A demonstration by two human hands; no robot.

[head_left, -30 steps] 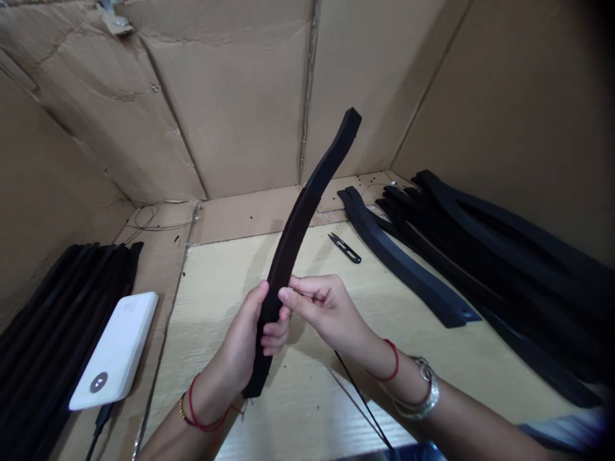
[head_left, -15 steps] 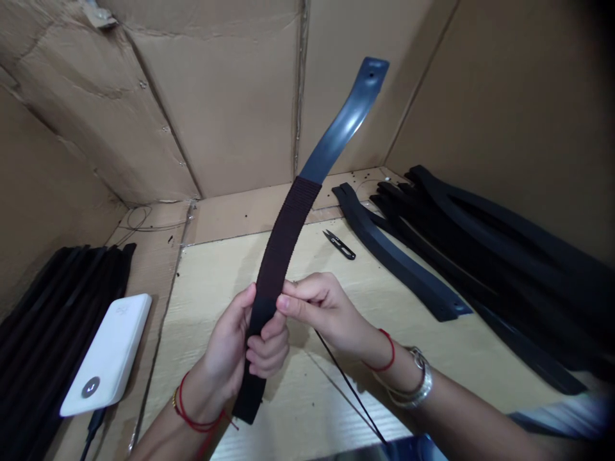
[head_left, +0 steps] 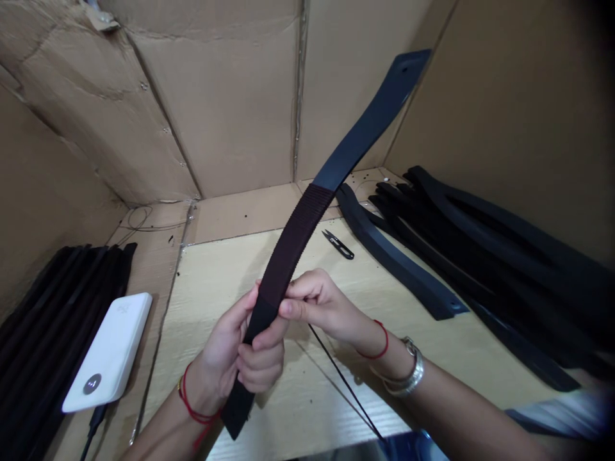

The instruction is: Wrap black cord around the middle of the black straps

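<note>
"So, where are we holding the black strip [head_left: 368, 131]?"

"Inside our left hand [head_left: 262, 358], whose fingers are gripping right around its lower part, probably for steadiness; our right hand [head_left: 327, 307] is pinching at its edge, fingertips nearly meeting, though we cannot tell whether they're holding the cord [head_left: 342, 370]."

"And the snips [head_left: 338, 244]?"

"They're lying beyond our right fingers, presumably for easy reach."

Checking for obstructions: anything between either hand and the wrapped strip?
Nothing visible: the left hand grips the wrapped strip, the right hand is at its edge. The snips lie apart, beyond both hands.
</note>
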